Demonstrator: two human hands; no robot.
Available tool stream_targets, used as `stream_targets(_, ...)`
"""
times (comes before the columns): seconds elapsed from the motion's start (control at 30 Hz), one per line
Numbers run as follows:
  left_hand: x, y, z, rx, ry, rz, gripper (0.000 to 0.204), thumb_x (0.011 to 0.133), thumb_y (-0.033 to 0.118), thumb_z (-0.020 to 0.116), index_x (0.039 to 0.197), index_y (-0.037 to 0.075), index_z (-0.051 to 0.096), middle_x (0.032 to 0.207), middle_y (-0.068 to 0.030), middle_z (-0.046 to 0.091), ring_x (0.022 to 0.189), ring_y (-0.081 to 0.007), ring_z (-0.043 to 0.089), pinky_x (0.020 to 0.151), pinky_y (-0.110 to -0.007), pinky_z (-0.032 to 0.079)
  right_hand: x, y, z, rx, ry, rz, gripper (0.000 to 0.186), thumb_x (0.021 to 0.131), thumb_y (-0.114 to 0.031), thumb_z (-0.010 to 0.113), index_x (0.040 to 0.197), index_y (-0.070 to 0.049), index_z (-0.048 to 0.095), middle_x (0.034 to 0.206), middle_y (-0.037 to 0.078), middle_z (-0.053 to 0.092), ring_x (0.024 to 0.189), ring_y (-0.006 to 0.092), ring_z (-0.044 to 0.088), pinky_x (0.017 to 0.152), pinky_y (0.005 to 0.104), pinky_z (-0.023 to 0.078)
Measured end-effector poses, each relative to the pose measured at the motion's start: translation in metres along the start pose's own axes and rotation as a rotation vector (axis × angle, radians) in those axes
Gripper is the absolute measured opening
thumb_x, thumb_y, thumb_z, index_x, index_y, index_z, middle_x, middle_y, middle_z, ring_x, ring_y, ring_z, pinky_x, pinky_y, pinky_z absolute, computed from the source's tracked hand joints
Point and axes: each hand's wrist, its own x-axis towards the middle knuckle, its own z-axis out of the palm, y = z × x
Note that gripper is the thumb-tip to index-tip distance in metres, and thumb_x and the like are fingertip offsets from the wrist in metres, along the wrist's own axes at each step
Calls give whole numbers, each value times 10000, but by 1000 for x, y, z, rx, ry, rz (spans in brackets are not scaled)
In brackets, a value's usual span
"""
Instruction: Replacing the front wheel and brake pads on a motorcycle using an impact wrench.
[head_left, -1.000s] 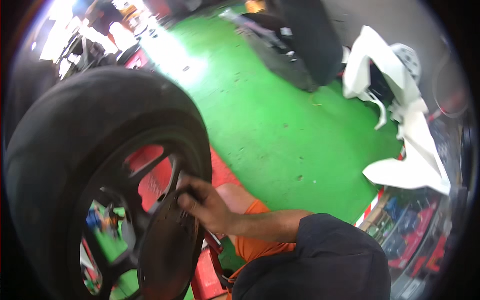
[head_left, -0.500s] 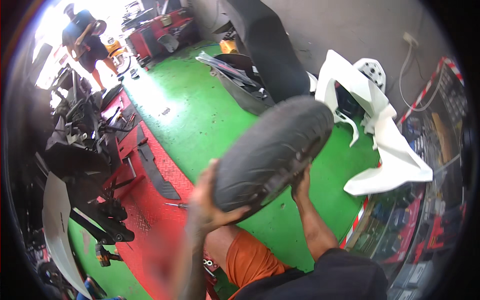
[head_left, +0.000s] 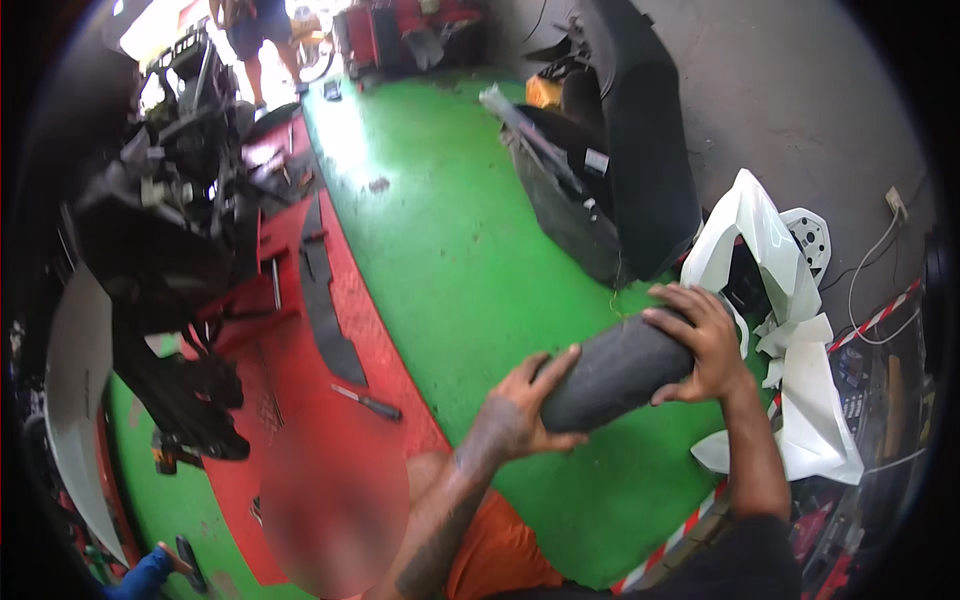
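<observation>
Both hands clasp a black tyre [head_left: 620, 365] held edge-on above the floor: the left hand [head_left: 520, 405] curls round its lower end at 7 o'clock, thumb across the tread, and the right hand [head_left: 700, 340] grips the upper end at 2 o'clock, fingers wrapped over. The tread looks smooth and matte. Open green floor [head_left: 440, 240] stretches toward 11 o'clock. White body panels [head_left: 790, 300] crowd just beside the right hand; a red mat [head_left: 330, 400] with a loose hand tool [head_left: 368, 402] lies toward 9 o'clock.

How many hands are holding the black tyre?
2. The left hand grips the near end of the black tyre; the right hand wraps over its far end. Both are the person's own.
</observation>
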Motion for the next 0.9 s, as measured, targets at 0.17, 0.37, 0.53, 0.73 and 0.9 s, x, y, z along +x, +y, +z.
stream_targets(0.17, -17, -35, 8, -112, -70, -182, 1130, 638, 436, 870, 1564, 251, 249, 1396, -241, 465, 1191, -431, 562, 1004, -479, 489, 79, -10, 0, 119, -257, -169, 897, 536, -580, 867, 1294, -178, 605, 1263, 130, 561, 1189, 361, 522, 1032, 515, 386)
stream_targets(0.37, -51, -44, -4, 139, -103, -268, 1139, 662, 429, 864, 1571, 163, 231, 1396, -219, 494, 1223, -411, 541, 1048, -493, 427, 98, -26, 32, 57, -284, -308, 917, 527, -621, 851, 1301, -193, 609, 1298, 167, 545, 1236, 395, 500, 1051, 540, 381)
stream_targets(0.53, -84, -36, -61, 401, -100, -287, 912, 735, 340, 826, 1506, 156, 376, 1387, -216, 502, 1222, -388, 546, 1054, -503, 413, 100, -51, 41, 67, -344, -125, 968, 510, -562, 873, 1352, -180, 584, 1314, 134, 586, 1186, 362, 577, 1055, 518, 422)
stream_targets(0.73, -159, -11, -162, 277, -125, -410, 686, 788, 280, 789, 1403, 143, 518, 1313, -207, 568, 1191, -378, 568, 1014, -463, 463, 59, -60, 29, -28, -272, 41, 928, 530, -504, 857, 1351, -167, 584, 1268, 123, 600, 1128, 347, 601, 989, 470, 475)
stream_targets(0.9, -213, 54, -223, 198, -372, -587, 569, 820, 235, 754, 1338, 96, 562, 1244, -173, 607, 1115, -363, 600, 943, -445, 503, 26, -57, 24, -100, -237, 281, 936, 590, -565, 825, 1399, -189, 542, 1285, 109, 591, 1147, 318, 589, 1003, 452, 459)
